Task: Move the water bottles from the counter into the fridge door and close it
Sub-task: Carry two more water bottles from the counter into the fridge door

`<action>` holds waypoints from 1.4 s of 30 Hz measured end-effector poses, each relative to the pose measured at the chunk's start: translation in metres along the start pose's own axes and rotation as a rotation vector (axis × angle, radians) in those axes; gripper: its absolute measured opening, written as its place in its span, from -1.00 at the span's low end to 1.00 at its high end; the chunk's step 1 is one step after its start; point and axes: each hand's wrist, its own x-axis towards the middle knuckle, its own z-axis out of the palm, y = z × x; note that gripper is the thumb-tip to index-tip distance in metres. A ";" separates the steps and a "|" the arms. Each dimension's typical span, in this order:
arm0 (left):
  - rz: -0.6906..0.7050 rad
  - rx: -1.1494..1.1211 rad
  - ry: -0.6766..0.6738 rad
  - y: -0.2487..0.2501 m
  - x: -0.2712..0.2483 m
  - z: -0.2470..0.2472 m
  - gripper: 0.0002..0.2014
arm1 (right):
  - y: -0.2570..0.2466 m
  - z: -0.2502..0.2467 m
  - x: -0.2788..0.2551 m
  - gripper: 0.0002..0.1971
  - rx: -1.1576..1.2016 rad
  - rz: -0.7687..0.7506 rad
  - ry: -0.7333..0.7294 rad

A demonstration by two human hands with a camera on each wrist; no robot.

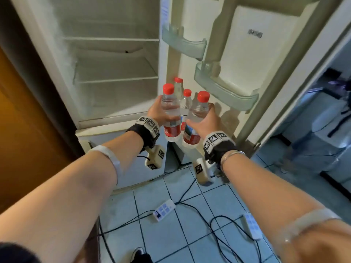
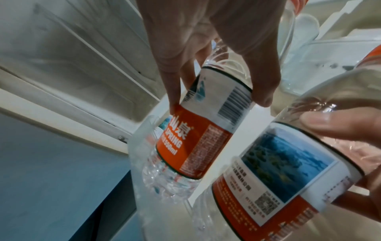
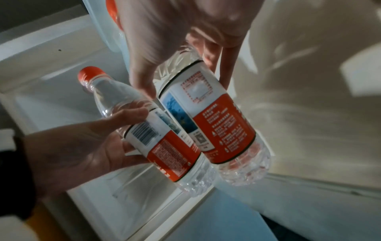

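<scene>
Each of my hands holds a clear water bottle with a red cap and a red-and-white label in front of the open fridge door (image 1: 252, 59). My left hand (image 1: 161, 112) grips the left bottle (image 1: 171, 114) (image 2: 206, 124) around its body, upright. My right hand (image 1: 204, 120) grips the right bottle (image 1: 197, 114) (image 3: 214, 122), tilted slightly left. The two held bottles sit side by side, nearly touching. Behind them two more bottles (image 1: 178, 86) (image 1: 187, 100) stand low in the door. A clear bin wall (image 2: 140, 154) shows around the left bottle's base.
Two clear door shelves (image 1: 184, 42) (image 1: 226, 90) hang above the bottles with nothing in them. The fridge's inner shelves (image 1: 117, 80) are bare. A wooden panel (image 1: 28, 130) stands at the left. Power strips (image 1: 164, 209) (image 1: 251, 225) and black cables lie on the tiled floor.
</scene>
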 end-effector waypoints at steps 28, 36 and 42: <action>0.079 -0.046 -0.254 -0.013 0.099 0.081 -0.27 | 0.041 -0.012 0.059 -0.32 0.061 0.199 0.203; 0.027 0.031 -0.191 -0.045 0.105 0.084 -0.34 | 0.069 -0.003 0.076 -0.09 -0.068 0.304 0.149; -0.004 0.059 -0.136 -0.054 0.121 0.075 -0.54 | 0.079 0.001 0.085 -0.12 -0.061 0.354 0.137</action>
